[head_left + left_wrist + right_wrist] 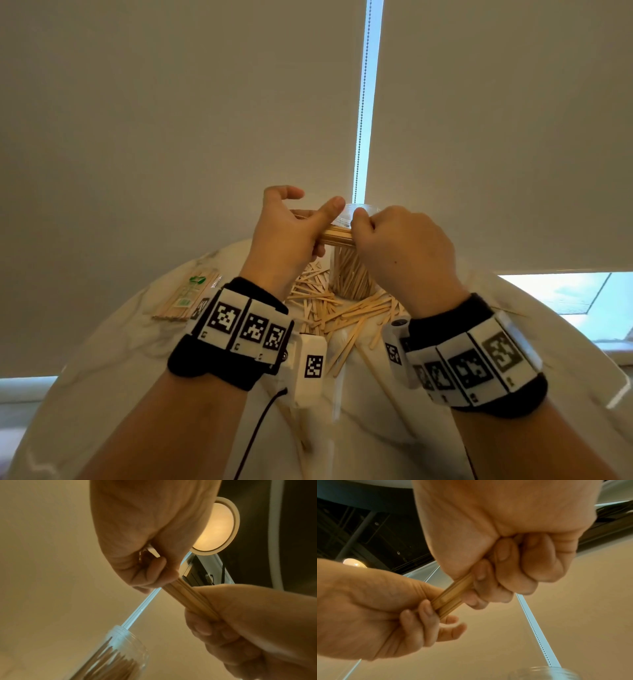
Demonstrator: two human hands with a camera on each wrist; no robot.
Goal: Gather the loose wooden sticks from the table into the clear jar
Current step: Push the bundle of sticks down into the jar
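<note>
Nearest the head camera, two forearms in black wristbands carrying white marker blocks [246, 324], raised above a marbled round tabletop [102, 359]. Left hand [287, 233] holding one end of a bundle of wooden sticks [337, 237], lower fingers [155, 568] curled under it, thumb and forefinger lifted and spread. Right hand [404, 250] clenched in a fist round the other end, fingers [503, 566] wrapped tightly about the wood. Bundle lying roughly level between both hands, held in the air just over the mouth of a clear jar [349, 274]. Jar upright on the tabletop, open-topped, already packed with upright sticks reaching most of its height. Around its base, a scattered heap of loose flat sticks [342, 315], crossing one another, some spilling toward the near edge. Off to the left, well apart from the heap, a packet of thin skewers [186, 296] with a green label. Behind, drawn roller blinds with a bead chain [363, 102] hanging in the bright gap between them.
</note>
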